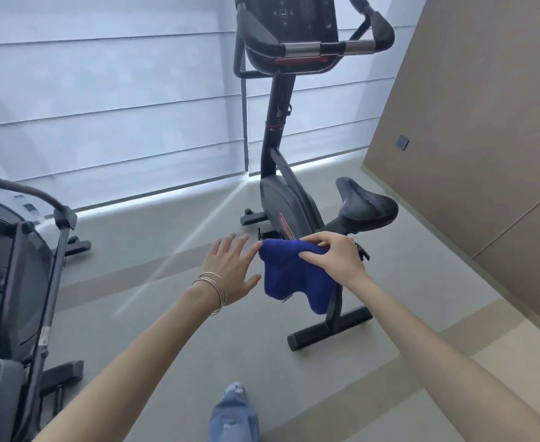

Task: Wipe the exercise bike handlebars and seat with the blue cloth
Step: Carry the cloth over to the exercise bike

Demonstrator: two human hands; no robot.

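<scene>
A black exercise bike [286, 193] stands in front of me on the grey floor. Its handlebars [329, 47] with silver grip sections are at the top of the view, under the console. The black padded seat [366, 202] is at the right, at about hand height. My right hand [334, 256] pinches a blue cloth [291, 275] by its top edge, and the cloth hangs in the air in front of the bike frame, below and left of the seat. My left hand [230, 269], with bangles on the wrist, is spread flat, its fingertips at the cloth's left edge.
Another black exercise machine [23, 266] stands at the left. Window blinds [109, 106] cover the wall behind. A beige wall [485, 122] runs along the right, close to the seat. My leg in jeans [233, 416] is at the bottom.
</scene>
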